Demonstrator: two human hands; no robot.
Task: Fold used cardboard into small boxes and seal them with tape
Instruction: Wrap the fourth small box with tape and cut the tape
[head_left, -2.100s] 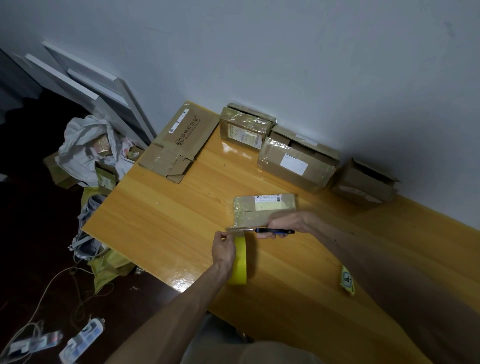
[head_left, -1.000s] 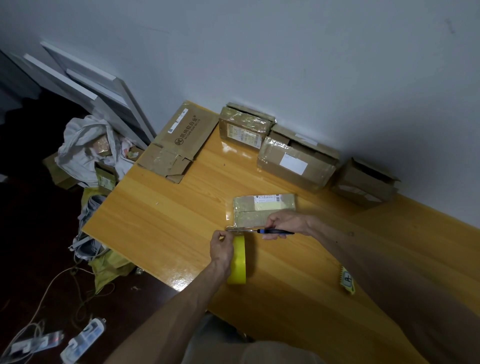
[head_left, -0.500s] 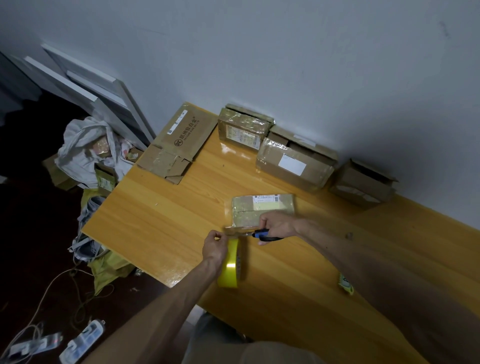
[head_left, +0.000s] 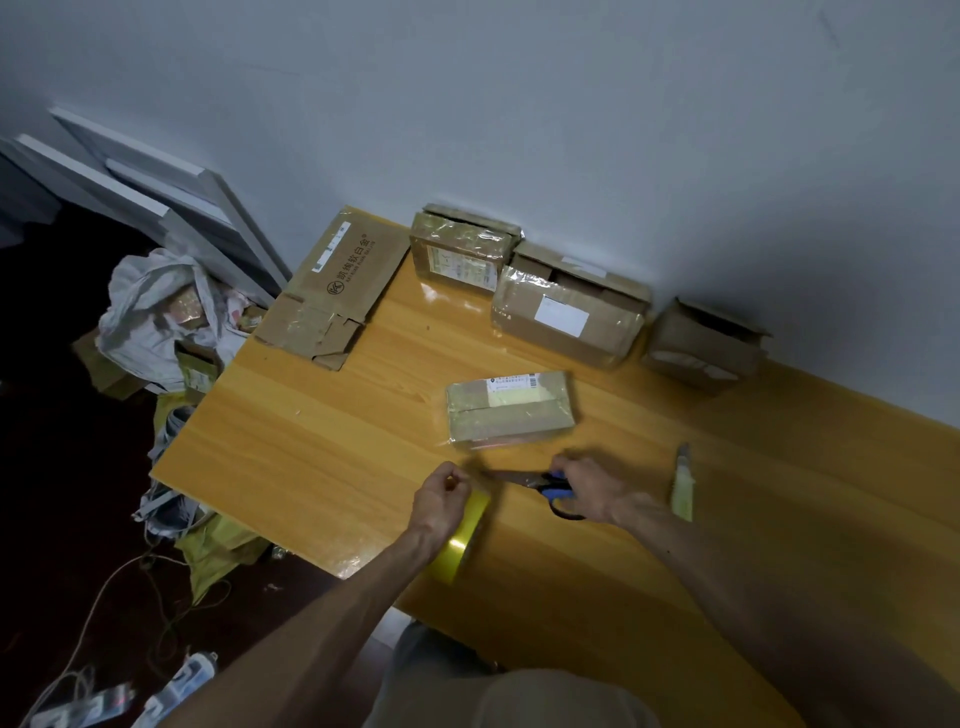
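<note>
Risks nicking the left hand with the scissors, held in the right hand with blades aimed left and tips just beside the left knuckles. Blurred at that spot, so cannot tell whether touching. Risks also losing the free end of the tape back onto the tape roll, or getting that end stuck to itself, through a slack pinch. Could leave a loose tail on the small box as well: seems to show a clear strip lifting at the near left corner, just above the counter, likely needing a firm press-down. Could drop the roll off the counter too, given a careless set-down so close to the near edge.

Left fingers curled tight and clamped on the top of the yellow roll, held on edge at the near rim of the counter; cannot tell whether resting there or lifted. Right fingers clamped on the blue handles of the scissors; blades look nearly together, though too blurred to be sure.

Small box lying flat on the counter, farther off than both hands and roughly between them, apart from all fingers, touched by neither hand. Farther still, along the wall, more wrapped boxes; at the far left, a flattened cardboard sheet, not yet folded.
</note>
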